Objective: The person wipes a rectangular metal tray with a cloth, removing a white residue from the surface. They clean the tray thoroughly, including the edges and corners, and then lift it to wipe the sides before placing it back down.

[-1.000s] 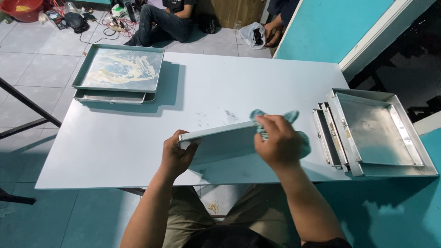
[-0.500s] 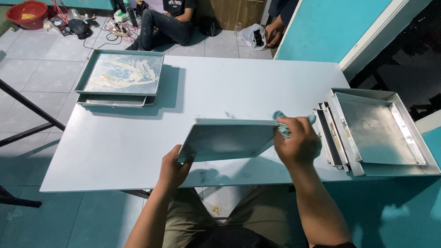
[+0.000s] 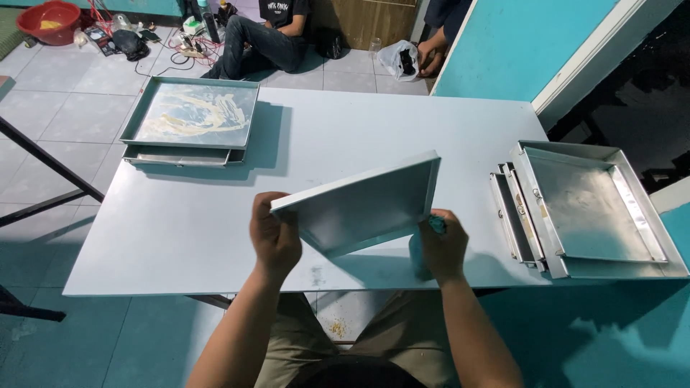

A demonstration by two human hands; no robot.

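1. Stack of trays point(image 3: 188, 118) at 10 o'clock on the table point(image 3: 165, 230): the top one is smeared with pale streaks, and a second one sits under it. Probably soiled ones, kept apart from the rest.
2. Left hand point(image 3: 274, 237): fingers clenched on the near-left corner of a metal tray point(image 3: 363, 205), which is lifted off the table and tilted, far edge high. The tilt seems meant to give the other hand access to its lower edge.
3. Right hand point(image 3: 440, 248) at 5 o'clock of that tray: fingers closed on a teal cloth point(image 3: 433, 225) against the tray's lower right corner. Most of the cloth is hidden in the fist.
4. Right stack of trays point(image 3: 589, 208) at 3 o'clock looks clean; how many lie beneath is hard to count.
5. People sit on the floor at 12 o'clock, cut off by the frame.
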